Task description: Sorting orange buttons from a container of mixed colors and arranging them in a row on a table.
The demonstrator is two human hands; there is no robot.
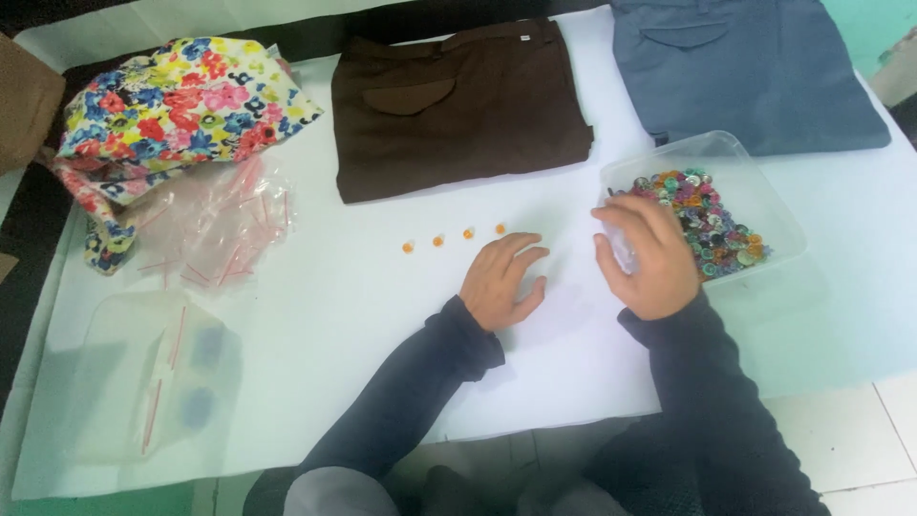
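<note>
Buttons (712, 225) sit heaped in the tray (764, 186), four orange ones (454, 237) lined up beside the left hand (501, 282), flat and empty. Right hand (645, 258) cupped by the tray, can't tell what it holds; a nudge there could scatter everything.

Bright, even overhead light is seen; soft shadows are cast under the hands (501, 279); slight blur overall.

Both arms in dark sleeves reach in from bottom centre of the frame. Left hand (501, 279) lies palm down, fingers loosely spread, mid-frame. Right hand (645, 256) just right of it, raised on its edge, fingers curled inward.
</note>
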